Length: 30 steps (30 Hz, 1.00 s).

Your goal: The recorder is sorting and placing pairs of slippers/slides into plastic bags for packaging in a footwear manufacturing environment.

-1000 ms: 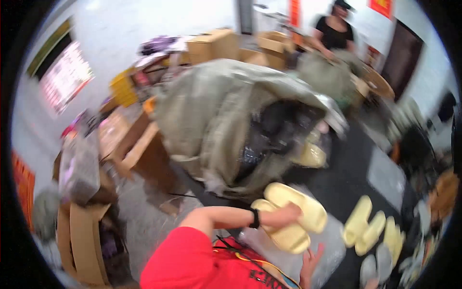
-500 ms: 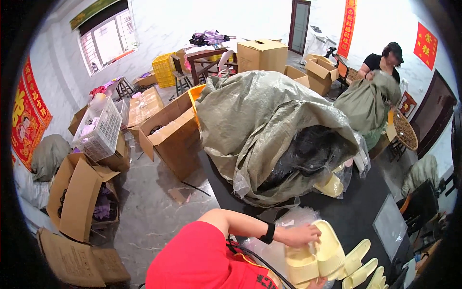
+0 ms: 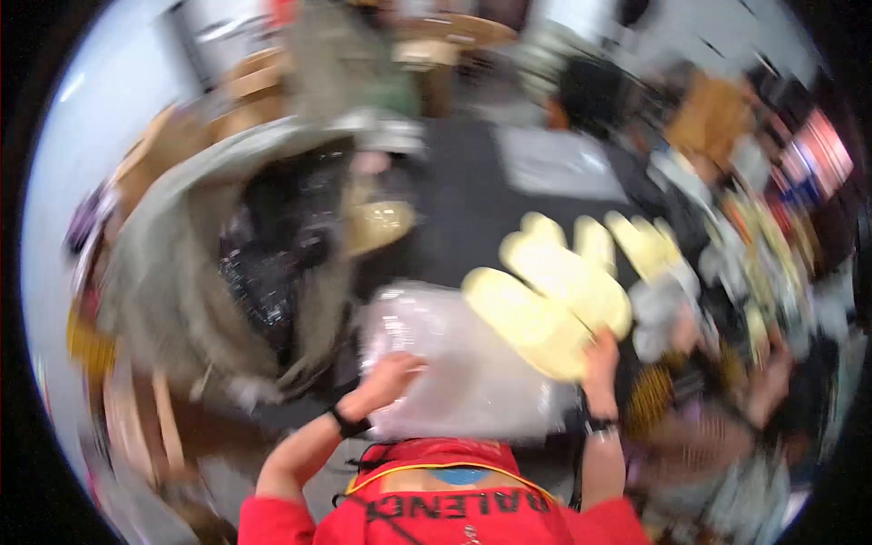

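over clear plastic (image 3: 481,391) | left hand (image 3: 391,380) half-curled, hold unclear | right hand (image 3: 600,363), forearm straight ahead, clasping yellow slippers (image 3: 536,329)

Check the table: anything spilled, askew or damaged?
Nothing clearly stands out, though blur could hide small damage. The large sack gapes open with a yellow item beside its mouth, and the yellow slippers at the right hand sit side by side.

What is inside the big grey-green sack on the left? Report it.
Shiny, crumpled black material, apparently plastic, shows in the open mouth of the sack. Anything beneath or behind it is covered and cannot be seen.
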Available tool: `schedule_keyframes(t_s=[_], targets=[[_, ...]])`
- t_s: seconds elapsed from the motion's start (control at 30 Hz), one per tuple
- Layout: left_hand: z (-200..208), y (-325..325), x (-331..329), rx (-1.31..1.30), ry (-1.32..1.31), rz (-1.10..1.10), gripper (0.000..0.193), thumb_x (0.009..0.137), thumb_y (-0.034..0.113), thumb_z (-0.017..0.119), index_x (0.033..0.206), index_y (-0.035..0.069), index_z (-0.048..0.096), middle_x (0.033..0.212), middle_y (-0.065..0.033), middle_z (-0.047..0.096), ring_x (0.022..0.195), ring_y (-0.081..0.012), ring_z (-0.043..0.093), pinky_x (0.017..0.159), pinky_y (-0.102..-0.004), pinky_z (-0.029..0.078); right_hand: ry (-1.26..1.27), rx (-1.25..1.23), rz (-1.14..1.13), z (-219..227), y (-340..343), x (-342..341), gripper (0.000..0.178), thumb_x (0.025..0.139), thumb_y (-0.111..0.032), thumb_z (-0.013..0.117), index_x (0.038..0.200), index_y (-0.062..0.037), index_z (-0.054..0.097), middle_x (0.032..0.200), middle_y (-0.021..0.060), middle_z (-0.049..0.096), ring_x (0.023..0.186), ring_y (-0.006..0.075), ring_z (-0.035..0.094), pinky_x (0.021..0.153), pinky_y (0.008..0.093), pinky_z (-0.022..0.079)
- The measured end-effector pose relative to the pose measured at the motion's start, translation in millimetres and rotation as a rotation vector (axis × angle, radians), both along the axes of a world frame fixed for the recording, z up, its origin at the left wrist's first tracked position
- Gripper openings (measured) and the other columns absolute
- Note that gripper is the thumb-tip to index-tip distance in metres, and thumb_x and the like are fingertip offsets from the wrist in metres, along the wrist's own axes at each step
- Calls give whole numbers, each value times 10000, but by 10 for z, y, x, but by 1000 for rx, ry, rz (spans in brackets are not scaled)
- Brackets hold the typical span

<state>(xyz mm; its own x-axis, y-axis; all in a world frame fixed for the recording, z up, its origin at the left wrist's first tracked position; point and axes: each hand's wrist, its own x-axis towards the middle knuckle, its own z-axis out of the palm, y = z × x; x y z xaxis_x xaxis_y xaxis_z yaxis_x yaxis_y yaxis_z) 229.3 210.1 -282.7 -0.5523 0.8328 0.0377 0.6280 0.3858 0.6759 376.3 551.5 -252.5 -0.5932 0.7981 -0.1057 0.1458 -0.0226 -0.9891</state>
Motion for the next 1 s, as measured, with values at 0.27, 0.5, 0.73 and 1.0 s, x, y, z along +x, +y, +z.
schedule_keyframes(t_s=[0.27,0.5,0.73,1.0], targets=[[122,37,5,-19,-73,63,184,762,75,589,940,31,597,851,-147,596,781,-302,579,688,-370,458,280,-10,-239,-14,678,15,294,767,23,518,1052,-25,466,971,93,550,874,157,518,753,260,421],[240,-29,41,-47,-33,52,185,764,93,590,942,42,602,852,-146,601,781,-302,589,679,-361,472,-147,-47,-214,428,1154,-141,764,814,-216,584,1394,-143,92,1360,153,243,1170,271,360,904,437,350],[232,-249,-106,-27,33,139,203,771,123,573,964,62,584,889,-131,572,844,-316,548,724,-392,448,-140,199,251,-639,451,-242,513,806,-139,581,1262,-8,387,1239,163,442,1155,272,411,968,341,311],[457,-974,-399,72,253,677,179,731,63,574,908,51,596,910,-133,555,888,-326,510,759,-389,421,-384,586,520,-898,-423,157,395,791,-134,575,1144,20,487,1190,200,476,1133,308,431,959,374,327]])
